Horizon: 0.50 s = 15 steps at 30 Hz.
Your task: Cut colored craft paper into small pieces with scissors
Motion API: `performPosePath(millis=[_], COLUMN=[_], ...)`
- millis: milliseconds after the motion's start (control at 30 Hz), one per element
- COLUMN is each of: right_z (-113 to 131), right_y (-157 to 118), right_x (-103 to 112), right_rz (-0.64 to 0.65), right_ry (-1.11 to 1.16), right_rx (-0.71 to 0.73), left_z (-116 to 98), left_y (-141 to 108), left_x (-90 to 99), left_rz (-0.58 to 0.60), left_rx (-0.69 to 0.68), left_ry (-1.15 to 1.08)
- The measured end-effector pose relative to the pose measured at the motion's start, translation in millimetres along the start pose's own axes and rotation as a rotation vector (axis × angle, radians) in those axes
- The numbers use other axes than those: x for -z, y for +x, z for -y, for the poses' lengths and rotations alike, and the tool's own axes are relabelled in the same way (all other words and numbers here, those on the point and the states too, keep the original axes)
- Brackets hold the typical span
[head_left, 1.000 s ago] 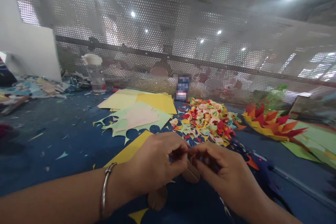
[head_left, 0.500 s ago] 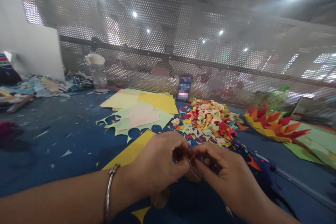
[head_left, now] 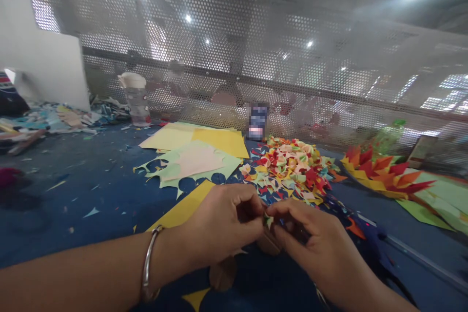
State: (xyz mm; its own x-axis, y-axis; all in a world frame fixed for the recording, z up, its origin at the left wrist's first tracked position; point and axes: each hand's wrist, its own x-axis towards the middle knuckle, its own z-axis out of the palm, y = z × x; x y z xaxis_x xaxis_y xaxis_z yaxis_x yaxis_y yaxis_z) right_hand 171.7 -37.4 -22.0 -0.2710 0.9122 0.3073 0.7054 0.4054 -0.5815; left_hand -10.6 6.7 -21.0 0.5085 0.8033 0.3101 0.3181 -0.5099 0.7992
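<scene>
Fingertips of my left hand (head_left: 226, 222) and my right hand (head_left: 316, 236) meet over the blue table, pinching a small pale-and-green piece of folded paper (head_left: 269, 220) between them. Its full shape is hidden by the fingers. Just beneath lies a brown folded piece (head_left: 269, 243), partly covered by both hands; whether they touch it I cannot tell. Below my left hand is a round brown piece (head_left: 223, 275), with a yellow paper scrap (head_left: 197, 298) beside it. A yellow sheet (head_left: 183, 209) reaches under my left wrist.
Beyond the hands lies a heap of small coloured paper pieces (head_left: 296, 161). Cut green paper (head_left: 166, 168) is at left. On the right are a dark blue glue gun (head_left: 376, 243) and an orange-red paper flower (head_left: 387, 175). A lidded bottle (head_left: 137, 100) and a phone (head_left: 258, 122) stand behind.
The small paper piece between my fingertips shows more plainly now, its pale and green sides visible. Both hands stay in nearly the same place.
</scene>
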Motion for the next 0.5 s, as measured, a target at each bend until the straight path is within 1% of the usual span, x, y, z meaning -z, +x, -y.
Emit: performPosePath(millis=[67,233,367,500], right_z=[0.4,3.6,2.2,0.7], right_y=[0.2,1.2,1.8,1.7], right_x=[0.2,1.1,1.1,0.0], right_rz=[0.006,0.017,-0.017,-0.05], right_ry=[0.006,0.02,-0.005,-0.003], right_rx=[-0.001,0.02,0.054,0.063], left_z=[-1.1,0.0,2.0,2.8], left_y=[-1.6,-4.4,-4.3,-3.1], left_x=[1.0,2.4,2.7,3.6], left_rz=[-0.008,0.033,0.031,0.035], left_rx=[-0.016,-0.038,-0.015,0.032], left_ry=[0.004,0.051,0.104,0.071])
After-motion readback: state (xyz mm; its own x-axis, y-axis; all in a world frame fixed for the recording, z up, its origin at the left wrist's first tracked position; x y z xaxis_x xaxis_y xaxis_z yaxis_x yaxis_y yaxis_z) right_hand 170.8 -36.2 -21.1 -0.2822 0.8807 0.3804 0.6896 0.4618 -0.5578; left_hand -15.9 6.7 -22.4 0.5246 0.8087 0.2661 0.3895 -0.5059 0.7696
